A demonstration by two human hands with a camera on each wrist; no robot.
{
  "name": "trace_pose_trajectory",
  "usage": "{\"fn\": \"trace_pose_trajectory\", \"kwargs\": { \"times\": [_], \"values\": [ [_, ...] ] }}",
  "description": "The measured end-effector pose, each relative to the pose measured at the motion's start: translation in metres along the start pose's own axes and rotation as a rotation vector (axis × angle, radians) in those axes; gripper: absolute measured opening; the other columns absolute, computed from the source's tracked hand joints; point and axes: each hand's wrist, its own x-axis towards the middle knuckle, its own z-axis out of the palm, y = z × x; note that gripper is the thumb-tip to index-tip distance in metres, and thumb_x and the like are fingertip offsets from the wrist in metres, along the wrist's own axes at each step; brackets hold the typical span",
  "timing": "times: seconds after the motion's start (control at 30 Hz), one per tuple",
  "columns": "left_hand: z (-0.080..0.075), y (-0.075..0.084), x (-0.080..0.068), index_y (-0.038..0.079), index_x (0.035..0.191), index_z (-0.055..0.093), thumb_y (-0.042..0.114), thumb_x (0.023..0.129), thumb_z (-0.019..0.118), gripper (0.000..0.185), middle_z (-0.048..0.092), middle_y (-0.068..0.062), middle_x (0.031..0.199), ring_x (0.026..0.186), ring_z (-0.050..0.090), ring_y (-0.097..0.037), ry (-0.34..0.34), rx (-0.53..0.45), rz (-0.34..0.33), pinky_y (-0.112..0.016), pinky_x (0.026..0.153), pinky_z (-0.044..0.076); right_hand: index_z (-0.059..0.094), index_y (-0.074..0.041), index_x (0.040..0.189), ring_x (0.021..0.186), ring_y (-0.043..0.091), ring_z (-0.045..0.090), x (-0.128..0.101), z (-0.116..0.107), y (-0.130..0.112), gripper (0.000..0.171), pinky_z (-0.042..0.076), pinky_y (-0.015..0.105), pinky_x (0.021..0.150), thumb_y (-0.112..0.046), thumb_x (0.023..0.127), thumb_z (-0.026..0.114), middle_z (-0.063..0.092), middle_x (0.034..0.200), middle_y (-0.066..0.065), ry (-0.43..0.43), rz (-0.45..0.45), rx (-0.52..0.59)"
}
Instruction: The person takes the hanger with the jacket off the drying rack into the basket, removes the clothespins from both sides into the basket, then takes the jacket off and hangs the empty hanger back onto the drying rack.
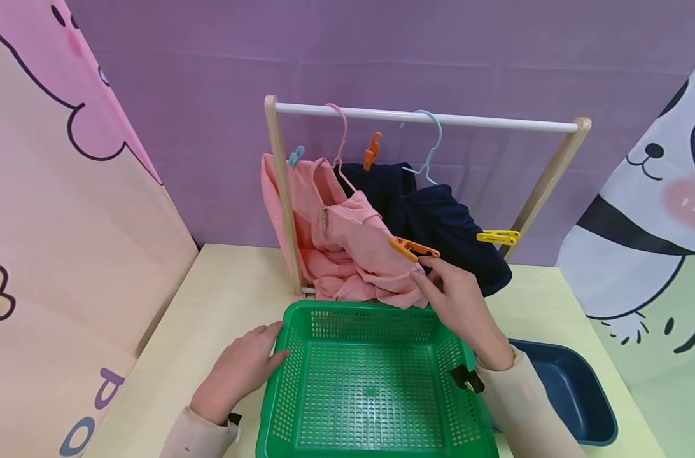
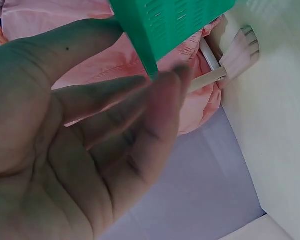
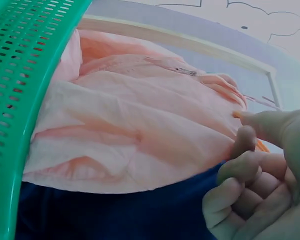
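Note:
A green plastic basket (image 1: 282,388) (image 2: 170,25) (image 3: 20,60) stands in front of me on the table. My left hand (image 1: 250,366) (image 2: 90,150) lies flat with straight fingers against its left rim. Behind it a pink garment (image 1: 347,248) (image 3: 140,125) droops from a pink hanger (image 1: 342,130) on a small wooden rack (image 1: 428,118). My right hand (image 1: 447,292) (image 3: 260,175) reaches over the basket's far right corner. Thumb and forefinger pinch an orange clothespin (image 1: 413,249) clipped at the pink garment's edge. A navy garment (image 1: 439,222) (image 3: 115,215) hangs on a light blue hanger (image 1: 433,143).
More pegs sit on the rack: an orange one (image 1: 372,151) on the rail, a blue one (image 1: 295,155) on the left post, a yellow one (image 1: 498,237) on the navy garment. A dark blue tray (image 1: 576,394) lies at the right. Printed panels flank the pale table (image 1: 221,299).

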Motion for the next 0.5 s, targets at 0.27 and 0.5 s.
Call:
{"fn": "trace_pose_trajectory", "kwargs": {
  "times": [0.27,0.5],
  "values": [
    [0.001,-0.002,0.004,-0.009,0.133,0.053,0.01,0.092,0.073,0.05,0.069,-0.011,0.105,0.094,0.067,-0.027,-0.039,-0.091,-0.014,-0.049,0.082,0.055,0.074,-0.004,0.103,0.051,0.012,0.05,0.003,0.008,0.0,0.016,0.043,0.026,0.047,-0.016,0.1,0.064,0.056,0.064,-0.004,0.06,0.023,0.032],
    [0.0,0.0,0.004,-0.01,0.133,0.052,0.009,0.092,0.072,0.05,0.068,-0.014,0.108,0.097,0.067,-0.029,-0.047,-0.095,-0.021,-0.05,0.084,0.054,0.073,-0.003,0.095,0.05,0.009,0.048,0.003,0.013,0.002,0.014,0.044,0.027,0.045,-0.012,0.099,0.064,0.059,0.064,-0.003,0.191,-0.06,-0.023]
  ]
}}
